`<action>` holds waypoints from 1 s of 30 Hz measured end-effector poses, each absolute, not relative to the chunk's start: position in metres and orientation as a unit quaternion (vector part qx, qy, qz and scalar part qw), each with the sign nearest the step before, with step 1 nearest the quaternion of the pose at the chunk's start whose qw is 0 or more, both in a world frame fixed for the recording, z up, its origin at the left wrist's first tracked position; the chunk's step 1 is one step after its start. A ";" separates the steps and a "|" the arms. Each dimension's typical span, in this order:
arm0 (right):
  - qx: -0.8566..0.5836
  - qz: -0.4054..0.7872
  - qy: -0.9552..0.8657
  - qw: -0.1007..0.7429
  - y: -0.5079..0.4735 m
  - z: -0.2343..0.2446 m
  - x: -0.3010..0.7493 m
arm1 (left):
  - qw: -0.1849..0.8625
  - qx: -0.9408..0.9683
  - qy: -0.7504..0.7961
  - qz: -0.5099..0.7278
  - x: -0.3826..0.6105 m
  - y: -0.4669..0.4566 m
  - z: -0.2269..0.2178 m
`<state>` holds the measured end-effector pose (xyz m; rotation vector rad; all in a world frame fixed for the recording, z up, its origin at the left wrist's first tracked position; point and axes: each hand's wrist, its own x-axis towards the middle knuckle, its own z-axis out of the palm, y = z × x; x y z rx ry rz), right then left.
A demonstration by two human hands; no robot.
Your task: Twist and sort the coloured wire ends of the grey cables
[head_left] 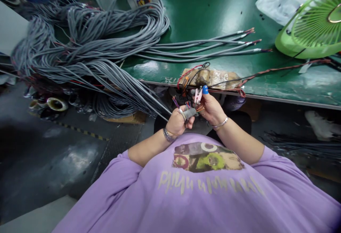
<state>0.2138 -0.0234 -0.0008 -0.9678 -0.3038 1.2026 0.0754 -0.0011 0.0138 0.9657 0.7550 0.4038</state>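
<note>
My left hand [178, 121] is closed round the end of a grey cable [149, 101], whose thin coloured wires [176, 102] fan out above my fist. My right hand [211, 106] is closed too, pinching a small pink clip [197, 96]; a blue cap [205, 89] covers one of its fingertips. Both hands meet just below the front edge of the green table [213, 12]. A taped block with red and black wires [210, 77] lies on the table edge right above them.
A big heap of grey cables [87, 44] spills from the table's left side toward the floor. Several stripped cables [207, 46] lie across the table. A green fan [311, 23] and a plastic bag [285, 0] sit at the right. A tape roll [57, 104] lies lower left.
</note>
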 end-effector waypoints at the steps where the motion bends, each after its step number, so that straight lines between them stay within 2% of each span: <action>1: -0.434 0.546 -0.137 0.703 -0.024 0.000 0.213 | 0.798 0.451 0.353 0.188 0.075 -0.001 0.014; 12: -0.406 0.622 -0.103 0.661 -0.033 0.002 0.217 | 0.781 0.475 0.337 0.225 0.068 -0.011 0.018; 19: -0.413 0.599 -0.121 0.675 -0.034 0.006 0.217 | 0.751 0.476 0.363 0.279 0.073 -0.016 0.016; 30: -0.411 0.591 -0.130 0.681 -0.025 -0.002 0.217 | 0.727 0.492 0.381 0.291 0.079 -0.017 0.015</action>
